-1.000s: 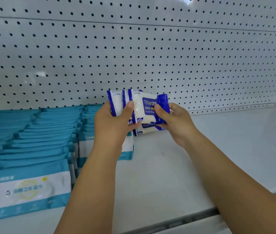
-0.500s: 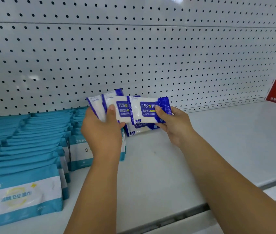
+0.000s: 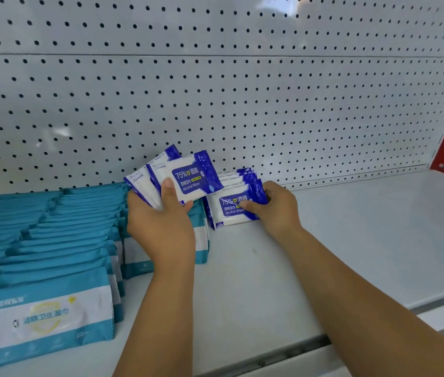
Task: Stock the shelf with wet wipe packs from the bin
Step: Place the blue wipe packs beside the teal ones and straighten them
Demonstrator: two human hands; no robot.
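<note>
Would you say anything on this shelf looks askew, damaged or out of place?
Nothing stands out. The teal packs lie in tidy rows; the shelved blue packs line up beside them, the right hand gripping the front one. The left hand holds a fan of packs.

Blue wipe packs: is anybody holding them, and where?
Yes. The left hand holds a fan of packs by their lower ends, thumb across the front. The right hand pinches the row's front pack at its right end.
</note>
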